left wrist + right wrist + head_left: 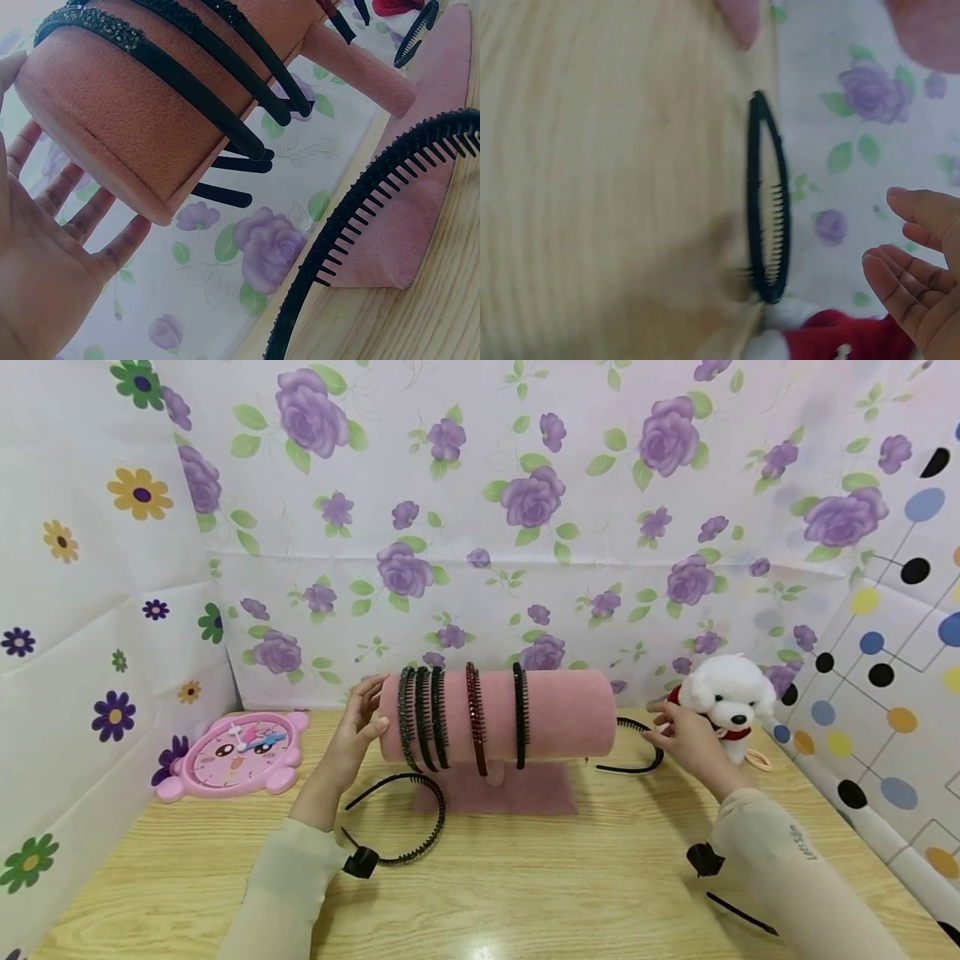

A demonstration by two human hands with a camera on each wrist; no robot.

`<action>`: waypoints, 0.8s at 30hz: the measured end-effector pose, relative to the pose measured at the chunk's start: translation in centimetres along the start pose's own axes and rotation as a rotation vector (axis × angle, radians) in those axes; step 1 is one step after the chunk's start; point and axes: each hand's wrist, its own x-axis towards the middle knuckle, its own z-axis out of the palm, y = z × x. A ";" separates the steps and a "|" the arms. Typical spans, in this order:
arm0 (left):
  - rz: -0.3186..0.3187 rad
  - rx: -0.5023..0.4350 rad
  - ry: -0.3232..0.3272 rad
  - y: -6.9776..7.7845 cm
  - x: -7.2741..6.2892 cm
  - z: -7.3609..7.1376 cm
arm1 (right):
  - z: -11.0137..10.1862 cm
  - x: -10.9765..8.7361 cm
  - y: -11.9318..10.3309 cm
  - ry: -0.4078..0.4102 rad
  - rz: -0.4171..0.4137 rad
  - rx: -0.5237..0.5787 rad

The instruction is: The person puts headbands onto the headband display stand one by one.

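Note:
A pink roll-shaped headband stand (566, 714) lies level on its post and base, with several toothed, glittery headbands around it, one dark red (476, 718) and the others black or dark. My left hand (352, 735) grips the stand's left end, thumb in front and fingers at the back; the left wrist view shows the fingers (120, 244) spread along the end's rim. At the right, my right hand (686, 739) hovers beside a black toothed headband (630, 770) on the table; the right wrist view shows nothing between its fingers. Another black headband (442, 810) lies before the stand.
A white toy dog (731, 693) with a red collar sits behind my right hand, beside a beige ring (759, 760). A pink clock (232, 756) lies at the left. A thin black strip (741, 914) shows by my right sleeve. Patterned sheets enclose the wooden table (525, 885).

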 end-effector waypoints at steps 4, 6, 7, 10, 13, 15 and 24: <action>-0.002 -0.005 0.000 -0.1 0.0 0.0 | 0.8 0.0 1.1 -0.037 0.042 -0.005; -0.005 -0.007 0.002 -0.1 0.0 0.0 | 1.2 0.1 1.7 -0.052 0.060 0.000; -0.006 -0.007 0.002 -0.1 0.0 0.0 | 1.3 0.1 1.9 -0.059 0.066 0.000; -0.007 -0.004 0.004 -0.2 0.0 0.0 | 1.8 0.2 2.5 -0.077 0.085 -0.008; -0.007 -0.001 0.002 -0.1 -0.1 0.0 | 2.1 0.2 2.9 -0.084 0.093 -0.032; -0.006 0.001 0.001 -0.1 -0.1 0.0 | 2.4 0.2 3.1 -0.089 0.098 -0.048; 0.004 0.005 -0.007 0.0 0.0 0.0 | 3.1 0.4 3.3 -0.121 0.140 -0.066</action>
